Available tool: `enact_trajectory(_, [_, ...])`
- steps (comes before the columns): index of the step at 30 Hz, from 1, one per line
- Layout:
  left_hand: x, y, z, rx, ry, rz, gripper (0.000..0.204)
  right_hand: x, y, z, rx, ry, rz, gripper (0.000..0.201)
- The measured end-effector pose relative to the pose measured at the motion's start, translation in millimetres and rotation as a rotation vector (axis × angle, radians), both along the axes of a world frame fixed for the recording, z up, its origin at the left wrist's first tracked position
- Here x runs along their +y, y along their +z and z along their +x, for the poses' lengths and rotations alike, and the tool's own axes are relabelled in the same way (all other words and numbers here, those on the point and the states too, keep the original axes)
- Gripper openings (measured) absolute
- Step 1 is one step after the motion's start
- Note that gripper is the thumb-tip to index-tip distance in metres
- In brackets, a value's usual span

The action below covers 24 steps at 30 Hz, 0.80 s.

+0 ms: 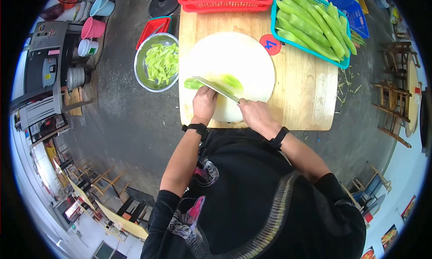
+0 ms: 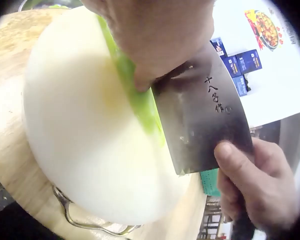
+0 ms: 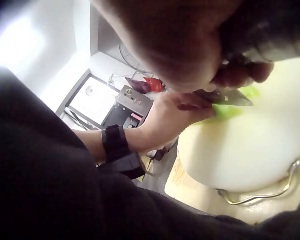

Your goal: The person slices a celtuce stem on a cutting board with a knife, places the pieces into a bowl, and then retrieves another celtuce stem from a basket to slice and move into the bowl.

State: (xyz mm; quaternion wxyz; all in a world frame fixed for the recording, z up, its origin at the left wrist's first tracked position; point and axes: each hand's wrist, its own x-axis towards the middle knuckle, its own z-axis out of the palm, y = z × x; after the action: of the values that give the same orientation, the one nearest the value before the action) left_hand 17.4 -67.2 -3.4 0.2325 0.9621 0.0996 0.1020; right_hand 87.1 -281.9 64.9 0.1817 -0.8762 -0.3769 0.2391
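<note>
White board: round plastic cutting board [image 1: 243, 61] sitting on a wooden table [image 1: 306, 97], metal handle poking out at the near edge.
Green stem: a peeled pale-green vegetable stem [image 1: 194, 83] lies flat on the board, long axis running left to right across the person's front, left end sticking out just past the board's edge.
Left hand: left hand [image 1: 204, 102] is down on the stem from the near side, fingertips curled onto it right beside the blade, so it's pinning the stem in place.
Right hand: right hand [image 1: 254, 112] is wrapped around the cleaver [image 1: 216, 88] handle, thumb against the flat of the steel.
Blade vs stem: blade crosses the stem at a slant, edge down on it, the left hand's knuckles touching its side. Uncut length runs off to the left, under the left hand.
Bowl: steel bowl [image 1: 156, 63] of green slices, just left of the table.
Basket: teal basket [image 1: 310, 24] of whole stems, far right, well apart from both hands.
</note>
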Motion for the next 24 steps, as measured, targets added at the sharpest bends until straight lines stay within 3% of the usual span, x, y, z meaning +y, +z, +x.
enact_trajectory(13, [-0.2, 0.6, -0.6, 0.016, 0.002, 0.018, 0.011, -14.2, 0.6, -4.0, -0.004, -0.002, 0.011, 0.024])
enact_trajectory(24, [1.5, 2.0, 0.9, 0.011, 0.009, 0.008, 0.010, -8.0, 5.6, -2.9, 0.047, -0.006, -0.066, 0.016])
